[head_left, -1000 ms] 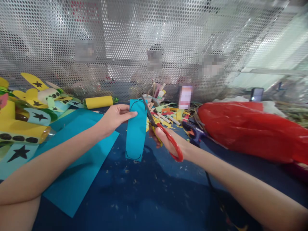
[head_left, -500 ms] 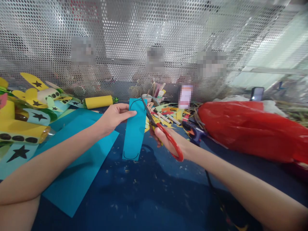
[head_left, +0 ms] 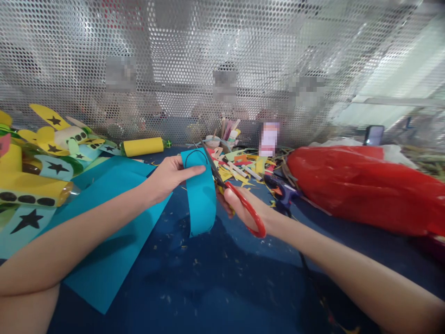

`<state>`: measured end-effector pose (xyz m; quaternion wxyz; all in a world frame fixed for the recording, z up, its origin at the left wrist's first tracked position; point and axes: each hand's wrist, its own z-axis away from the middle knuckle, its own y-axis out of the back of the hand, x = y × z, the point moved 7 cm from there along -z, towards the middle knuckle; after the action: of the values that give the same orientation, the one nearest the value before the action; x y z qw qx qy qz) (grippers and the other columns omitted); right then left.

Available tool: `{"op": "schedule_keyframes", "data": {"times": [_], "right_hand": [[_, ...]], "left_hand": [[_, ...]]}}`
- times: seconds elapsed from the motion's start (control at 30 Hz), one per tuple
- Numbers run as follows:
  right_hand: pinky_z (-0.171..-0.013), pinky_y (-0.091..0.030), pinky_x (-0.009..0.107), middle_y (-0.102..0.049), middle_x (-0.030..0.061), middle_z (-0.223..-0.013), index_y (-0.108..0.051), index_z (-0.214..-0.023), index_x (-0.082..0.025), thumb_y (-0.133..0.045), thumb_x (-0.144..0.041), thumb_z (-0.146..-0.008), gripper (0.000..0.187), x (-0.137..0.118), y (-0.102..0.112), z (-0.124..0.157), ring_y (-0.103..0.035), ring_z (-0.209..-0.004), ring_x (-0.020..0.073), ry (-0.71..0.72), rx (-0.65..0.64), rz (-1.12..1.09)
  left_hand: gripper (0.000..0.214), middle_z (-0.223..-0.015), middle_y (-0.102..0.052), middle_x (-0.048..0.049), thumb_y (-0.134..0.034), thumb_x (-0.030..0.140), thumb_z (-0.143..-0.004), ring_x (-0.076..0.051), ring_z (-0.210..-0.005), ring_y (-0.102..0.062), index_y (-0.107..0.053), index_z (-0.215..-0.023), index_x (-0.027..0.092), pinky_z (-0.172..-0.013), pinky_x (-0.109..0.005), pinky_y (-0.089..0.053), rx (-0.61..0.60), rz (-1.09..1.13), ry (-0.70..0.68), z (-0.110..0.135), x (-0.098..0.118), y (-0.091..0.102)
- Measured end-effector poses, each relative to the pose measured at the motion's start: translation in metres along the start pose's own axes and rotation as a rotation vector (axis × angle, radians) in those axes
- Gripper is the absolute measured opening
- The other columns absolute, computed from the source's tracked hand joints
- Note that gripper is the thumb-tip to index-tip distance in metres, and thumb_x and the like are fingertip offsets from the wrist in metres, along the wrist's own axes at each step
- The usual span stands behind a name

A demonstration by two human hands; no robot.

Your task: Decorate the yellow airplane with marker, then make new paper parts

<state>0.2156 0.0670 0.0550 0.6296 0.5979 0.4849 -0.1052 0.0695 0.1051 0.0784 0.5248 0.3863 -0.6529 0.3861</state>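
Between the thumb and fingers of my left hand (head_left: 175, 174) is a strip of blue paper (head_left: 201, 199), held near its top end. A curved black line is drawn at that top end, and the strip's lower part bends as it hangs. My right hand (head_left: 239, 202) grips a pair of scissors (head_left: 248, 211) with a red handle and dark blades. The blades lie at the strip's upper right edge, pointing up and away from me. Larger blue paper sheets (head_left: 114, 232) rest on the table beneath my left forearm.
Yellow bottle crafts with black stars (head_left: 38, 183) crowd the left side. Colourful paper scraps (head_left: 239, 162) lie behind the scissors, near a purple glue gun (head_left: 287, 192). A red plastic bag (head_left: 354, 185) fills the right. A perforated silver sheet (head_left: 187, 55) stands at the back.
The blue strip has turned and now curves, its top tilting left and its lower end swinging right. My left thumb reaches further across it. The scissors stay at its right edge.
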Motion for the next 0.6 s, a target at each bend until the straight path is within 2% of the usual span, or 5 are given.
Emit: {"op": "schedule_keyframes", "data": {"times": [0.13,0.3,0.6], "right_hand": [[-0.046,-0.038,0.030,-0.044,-0.0006,-0.055,-0.035,-0.063,-0.024,-0.026,-0.073,-0.089,0.056,0.0004,-0.0001,0.0003,-0.038,-0.052,0.0139,0.001,0.008,-0.013],[-0.044,-0.035,0.029,-0.041,-0.0009,-0.054,-0.034,-0.063,-0.024,-0.024,-0.075,-0.088,0.057,-0.0029,0.0015,0.0009,-0.036,-0.050,0.0135,0.010,0.026,0.001],[-0.041,-0.030,0.025,-0.037,-0.0026,-0.051,-0.034,-0.060,-0.023,-0.027,-0.069,-0.092,0.057,-0.0023,0.0017,0.0018,-0.031,-0.047,0.0106,-0.001,0.064,0.001]], "left_hand": [[0.018,-0.068,-0.070,-0.0009,-0.078,0.033,-0.068,-0.016,-0.063,-0.065,-0.068,-0.067,0.018,-0.064,-0.030,-0.054,0.010,0.023,0.018,0.0022,-0.0005,-0.0025],[0.017,-0.067,-0.069,-0.0005,-0.078,0.032,-0.068,-0.015,-0.060,-0.064,-0.071,-0.074,0.018,-0.060,-0.029,-0.053,0.027,0.019,0.026,0.0030,-0.0011,-0.0018],[0.024,-0.065,-0.067,-0.0004,-0.078,0.034,-0.069,-0.014,-0.060,-0.063,-0.065,-0.071,0.014,-0.059,-0.027,-0.052,0.008,0.007,0.026,0.0029,-0.0006,-0.0017]]}}
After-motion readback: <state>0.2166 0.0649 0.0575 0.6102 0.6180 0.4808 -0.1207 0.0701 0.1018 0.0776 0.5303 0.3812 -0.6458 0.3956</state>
